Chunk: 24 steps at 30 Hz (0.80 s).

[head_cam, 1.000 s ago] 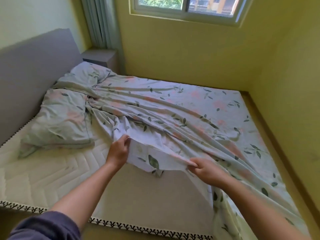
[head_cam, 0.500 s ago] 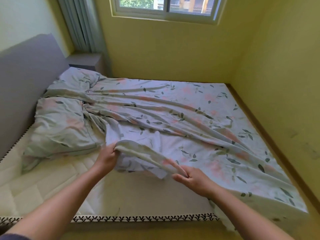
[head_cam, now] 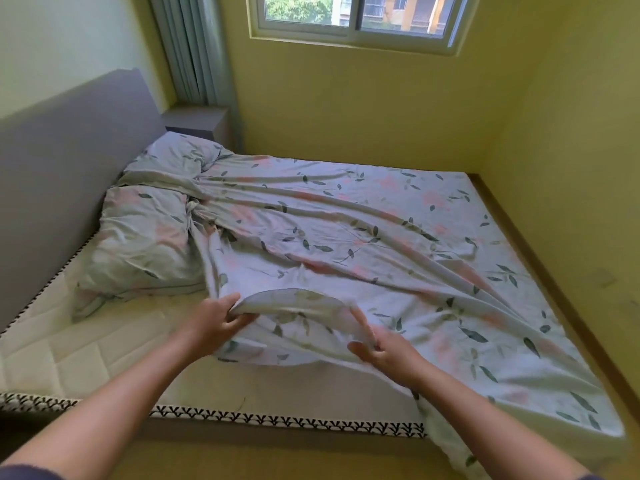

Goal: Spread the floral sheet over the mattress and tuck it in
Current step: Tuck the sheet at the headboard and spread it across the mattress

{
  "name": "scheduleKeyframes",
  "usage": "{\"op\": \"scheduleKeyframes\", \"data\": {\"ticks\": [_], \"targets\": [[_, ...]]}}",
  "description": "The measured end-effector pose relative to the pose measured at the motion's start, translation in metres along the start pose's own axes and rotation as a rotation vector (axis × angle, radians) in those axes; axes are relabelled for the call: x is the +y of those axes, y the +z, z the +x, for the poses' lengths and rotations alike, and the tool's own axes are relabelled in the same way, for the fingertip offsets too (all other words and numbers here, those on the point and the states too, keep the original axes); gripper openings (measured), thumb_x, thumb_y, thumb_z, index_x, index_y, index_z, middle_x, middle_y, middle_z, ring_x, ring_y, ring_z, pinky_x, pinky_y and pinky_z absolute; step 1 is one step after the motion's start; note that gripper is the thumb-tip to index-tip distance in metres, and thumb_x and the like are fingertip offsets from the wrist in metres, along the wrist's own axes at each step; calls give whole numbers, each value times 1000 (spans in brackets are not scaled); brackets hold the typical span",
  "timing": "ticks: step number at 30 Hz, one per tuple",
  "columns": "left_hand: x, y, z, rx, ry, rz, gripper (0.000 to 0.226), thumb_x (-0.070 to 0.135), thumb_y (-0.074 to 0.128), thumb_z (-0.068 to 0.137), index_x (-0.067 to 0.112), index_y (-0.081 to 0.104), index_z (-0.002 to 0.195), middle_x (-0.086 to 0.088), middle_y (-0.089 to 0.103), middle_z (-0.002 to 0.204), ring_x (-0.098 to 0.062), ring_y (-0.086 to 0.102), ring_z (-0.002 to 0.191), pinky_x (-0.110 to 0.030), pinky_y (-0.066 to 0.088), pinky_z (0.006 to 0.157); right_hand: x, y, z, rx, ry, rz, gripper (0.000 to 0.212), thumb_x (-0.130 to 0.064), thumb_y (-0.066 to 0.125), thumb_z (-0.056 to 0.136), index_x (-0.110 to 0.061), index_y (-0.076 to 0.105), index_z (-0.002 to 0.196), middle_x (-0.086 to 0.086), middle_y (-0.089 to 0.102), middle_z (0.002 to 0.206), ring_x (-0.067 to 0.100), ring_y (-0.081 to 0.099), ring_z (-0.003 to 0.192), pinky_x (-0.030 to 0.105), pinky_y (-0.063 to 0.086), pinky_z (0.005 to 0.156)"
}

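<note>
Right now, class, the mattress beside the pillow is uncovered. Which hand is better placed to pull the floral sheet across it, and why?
Probably the left hand: it grips the raised edge of the floral sheet beside the bare mattress. The right hand sits nearer the covered side.

Daylight enters a sliding window (head_cam: 353,15) set high in the yellow wall (head_cam: 346,109). Left of the window hangs a grey-green curtain (head_cam: 194,46); lower left of it stand a grey nightstand (head_cam: 197,121) and headboard (head_cam: 69,140).
</note>
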<state>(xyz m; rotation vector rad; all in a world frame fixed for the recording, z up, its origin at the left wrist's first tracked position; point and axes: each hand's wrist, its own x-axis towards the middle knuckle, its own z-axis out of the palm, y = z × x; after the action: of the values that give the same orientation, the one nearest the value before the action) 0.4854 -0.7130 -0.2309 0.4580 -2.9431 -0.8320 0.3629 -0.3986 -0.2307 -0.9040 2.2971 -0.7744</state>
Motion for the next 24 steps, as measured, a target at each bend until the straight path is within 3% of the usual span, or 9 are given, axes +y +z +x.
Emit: {"op": "scheduleKeyframes", "data": {"ticks": [2, 4, 7, 9, 13, 17, 19, 21, 24], "targets": [[-2, -6, -7, -130, 106, 293, 41, 61, 62, 78, 24, 50, 89, 7, 62, 74, -15, 60, 67, -30, 43, 59, 0, -2, -6, -64, 23, -129, 77, -55, 61, 84, -72, 4, 133, -21, 52, 125, 7, 52, 113, 30, 45, 93], [-6, -5, -10, -225, 148, 634, 26, 48, 61, 82, 27, 53, 94, 9, 62, 93, -16, 63, 84, -32, 44, 72, 0, 2, -6, -118, 85, -349, 53, -45, 62, 87, -46, 41, 135, -9, 62, 109, 19, 59, 103, 31, 48, 80], [-10, -1, -8, -188, 87, 419, 18, 14, 56, 84, 26, 52, 70, 3, 59, 90, -19, 60, 81, -27, 41, 68, 0, 14, -1, -102, 225, -370, 19, -33, 52, 95, -27, 57, 77, -2, 56, 81, 24, 57, 83, 30, 40, 62], [-15, -2, -7, -160, 17, 183, 24, 7, 50, 85, 23, 50, 68, 2, 59, 79, -22, 60, 78, -26, 39, 63, 5, 18, 3, -78, 237, -216, 23, -17, 46, 95, -22, 65, 108, 1, 63, 104, 23, 58, 97, 31, 45, 77], [-10, -10, -17, -194, 85, 181, 24, 36, 63, 85, 34, 48, 68, 14, 56, 67, -14, 60, 71, -24, 42, 58, 4, 26, 1, -45, 106, -105, 69, -18, 44, 96, -50, 11, 148, 1, 57, 133, 22, 54, 118, 29, 42, 94], [-13, -23, -24, -377, 156, 532, 42, 65, 65, 67, 33, 53, 91, 16, 58, 77, -6, 57, 74, -20, 39, 56, -6, 41, -3, -189, 56, -100, 99, -54, 61, 85, -50, -19, 143, -5, 64, 109, 11, 58, 87, 24, 47, 80], [-16, -27, -27, -415, 175, 620, 32, 57, 64, 74, 28, 59, 88, 13, 59, 85, -7, 57, 78, -20, 37, 60, -8, 46, -2, -246, 79, -272, 84, -45, 65, 86, -32, 13, 150, -2, 61, 87, 19, 60, 79, 24, 44, 64], [-18, -30, -29, -437, 145, 576, 16, 35, 59, 86, 24, 59, 74, 10, 54, 79, -5, 50, 67, -17, 31, 56, -5, 49, 2, -251, 151, -340, 23, -35, 59, 92, -18, 58, 108, 2, 55, 79, 27, 59, 80, 26, 36, 55], [-29, -28, -35, -442, 18, 386, 24, 18, 50, 87, 25, 48, 65, 12, 44, 64, -6, 37, 59, -21, 27, 54, -3, 54, 6, -257, 247, -219, 21, -26, 47, 96, -21, 54, 78, 5, 58, 89, 21, 53, 80, 27, 37, 61]]}}
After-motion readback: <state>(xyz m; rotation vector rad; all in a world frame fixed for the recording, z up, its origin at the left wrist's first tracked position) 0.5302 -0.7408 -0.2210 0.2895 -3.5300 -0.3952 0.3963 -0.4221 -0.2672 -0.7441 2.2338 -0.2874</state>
